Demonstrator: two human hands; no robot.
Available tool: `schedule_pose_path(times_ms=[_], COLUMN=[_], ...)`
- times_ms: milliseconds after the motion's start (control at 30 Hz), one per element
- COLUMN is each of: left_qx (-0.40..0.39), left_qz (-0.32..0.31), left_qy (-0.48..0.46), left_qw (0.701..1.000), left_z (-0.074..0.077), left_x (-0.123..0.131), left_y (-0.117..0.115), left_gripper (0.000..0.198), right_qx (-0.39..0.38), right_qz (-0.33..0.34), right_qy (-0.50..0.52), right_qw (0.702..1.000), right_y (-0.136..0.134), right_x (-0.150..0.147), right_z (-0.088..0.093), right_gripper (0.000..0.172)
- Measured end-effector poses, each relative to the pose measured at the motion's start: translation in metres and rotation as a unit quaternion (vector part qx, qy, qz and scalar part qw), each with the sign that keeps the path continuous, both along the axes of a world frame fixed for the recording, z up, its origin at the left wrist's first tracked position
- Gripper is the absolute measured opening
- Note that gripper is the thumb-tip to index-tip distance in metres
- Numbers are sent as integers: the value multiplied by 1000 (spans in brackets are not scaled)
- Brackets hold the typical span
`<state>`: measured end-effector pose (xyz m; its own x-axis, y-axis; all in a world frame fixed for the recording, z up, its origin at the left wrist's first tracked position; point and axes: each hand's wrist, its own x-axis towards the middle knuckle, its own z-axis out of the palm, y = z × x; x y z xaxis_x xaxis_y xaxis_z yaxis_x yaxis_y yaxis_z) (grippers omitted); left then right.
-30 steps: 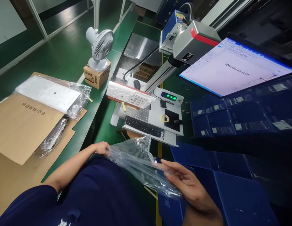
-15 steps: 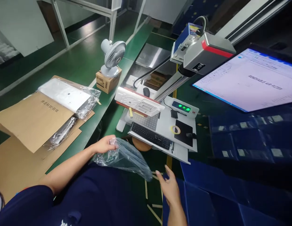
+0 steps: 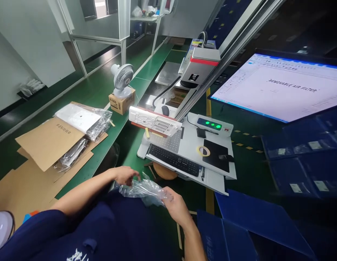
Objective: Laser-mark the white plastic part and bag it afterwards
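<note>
A crumpled clear plastic bag (image 3: 148,188) is stretched between my two hands in front of my body. My right hand (image 3: 176,207) is closed around the bag's right end. At the other end, the curled fingers of my left hand (image 3: 126,176) hold the film, their tips partly lost against it. Beyond the hands, a white slotted panel (image 3: 154,121) with an orange-brown edge stands tilted on the marking machine's perforated plate (image 3: 168,141). The machine's head (image 3: 202,65), grey with a red stripe, is above and behind the panel.
A black keyboard (image 3: 174,159), a tape roll (image 3: 203,151) and a mouse pad (image 3: 216,156) are on the machine's base. Left, bagged white panels (image 3: 77,117) and cardboard (image 3: 50,139) cover the green bench. A fan (image 3: 123,79) stands on a box. Blue cartons (image 3: 261,221) stand at right.
My right hand has moved left and closed on the bag's free end. The bag has bunched up between my hands. The view has shifted, with the left hand slightly lower.
</note>
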<state>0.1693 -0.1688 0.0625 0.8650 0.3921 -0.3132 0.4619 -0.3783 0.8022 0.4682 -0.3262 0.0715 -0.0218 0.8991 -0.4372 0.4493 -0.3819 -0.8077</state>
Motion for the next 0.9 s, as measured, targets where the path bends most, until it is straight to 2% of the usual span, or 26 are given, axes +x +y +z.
schedule_pose_path(times_ms=[67,100,200,300,367,467,500,567,633,700,767,833,900], left_qx=[16,19,35,71,70,59,58,63,84,120,149,163,168], left_qz=[40,72,182,225,193,119,91,37,-12,-42,-51,-41,-25], left_qy=[8,-7,-66,-109,-152,-190,-185,-165,-148,-130,-94,-34,33], left_qw=[999,997,981,966,967,973,977,984,985,983,983,985,985], left_z=[-1,1,17,39,48,50,49,44,40,36,32,28,23], left_x=[-4,-4,2,18,32,54,61,75,84,88,84,75,64], left_y=[1,2,6,2,-9,-34,-43,-58,-67,-71,-70,-67,-66], left_gripper=[15,6,21,37,39,40,40,40,42,44,44,43,43], right_qx=[-19,-30,-65,-83,-75,3,41,113,143,117,45,-16,-53], right_qz=[-27,-36,-40,-1,8,-52,-80,-116,-97,-21,43,49,41], right_qy=[18,30,32,-36,-85,-94,-75,-26,8,-10,-99,-201,-222], right_qw=[999,998,997,996,994,994,993,986,985,993,993,978,973], right_y=[-12,-15,-18,-20,-22,-21,-19,-9,4,13,15,8,-4], right_x=[13,18,29,40,48,57,57,54,44,31,20,14,16], right_z=[-8,-12,-23,-36,-45,-50,-48,-40,-32,-29,-37,-53,-70], right_gripper=[34,40,59,58,56,68,71,64,54,57,81,102,95])
